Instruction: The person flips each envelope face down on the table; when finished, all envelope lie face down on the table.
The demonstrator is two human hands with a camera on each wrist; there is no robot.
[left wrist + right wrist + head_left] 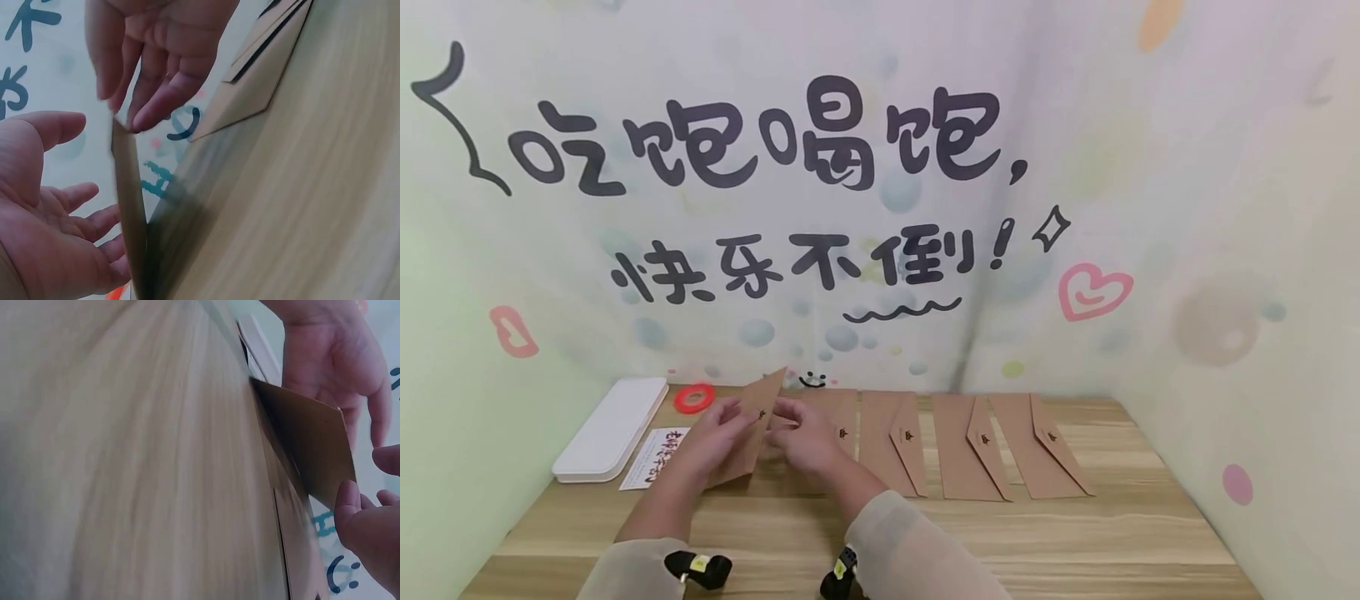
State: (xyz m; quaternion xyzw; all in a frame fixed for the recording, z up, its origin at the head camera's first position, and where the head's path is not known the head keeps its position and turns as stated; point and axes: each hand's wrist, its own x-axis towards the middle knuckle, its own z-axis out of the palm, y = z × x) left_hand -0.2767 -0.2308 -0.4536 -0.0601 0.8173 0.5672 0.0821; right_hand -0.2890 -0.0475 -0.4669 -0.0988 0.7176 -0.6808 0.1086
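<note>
A brown paper envelope is tilted up on edge between the two hands. My right hand pinches its upper edge between thumb and fingers, as the right wrist view also shows at the envelope's corner. On the other side, my left hand has its fingers spread along the envelope. In the left wrist view the left thumb stands apart from the paper, and the left fingertips lie close against the envelope's face.
Several brown envelopes with dark printed emblems lie in a row to the right on the wooden table. To the left are a white card with red writing, a white flat case and a red tape roll. A printed curtain hangs behind.
</note>
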